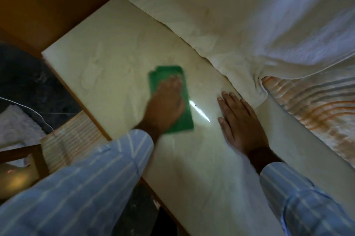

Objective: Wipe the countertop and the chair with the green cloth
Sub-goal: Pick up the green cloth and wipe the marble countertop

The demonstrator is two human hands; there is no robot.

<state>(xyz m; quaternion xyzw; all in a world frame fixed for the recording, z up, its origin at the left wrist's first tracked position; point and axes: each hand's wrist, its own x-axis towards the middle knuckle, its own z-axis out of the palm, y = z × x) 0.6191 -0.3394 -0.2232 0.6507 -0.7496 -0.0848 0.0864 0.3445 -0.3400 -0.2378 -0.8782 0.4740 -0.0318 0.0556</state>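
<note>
Green cloth [184, 112] folded flat on pale countertop [115, 59].

1. The left hand [166, 104] is smeared by motion blur, so its fingertips cannot be told apart; it covers the middle of the green cloth [187, 120], leaving only the cloth's edges visible.
2. Both striped sleeves [80, 187] run off the bottom edge; the arms beyond them are out of view.
3. The pale countertop [107, 59] is cut off at the bottom edge; its far side is hidden under white fabric [221, 15].
4. A wooden frame [36, 159] at lower left is only partly in view; what it belongs to cannot be told.
</note>
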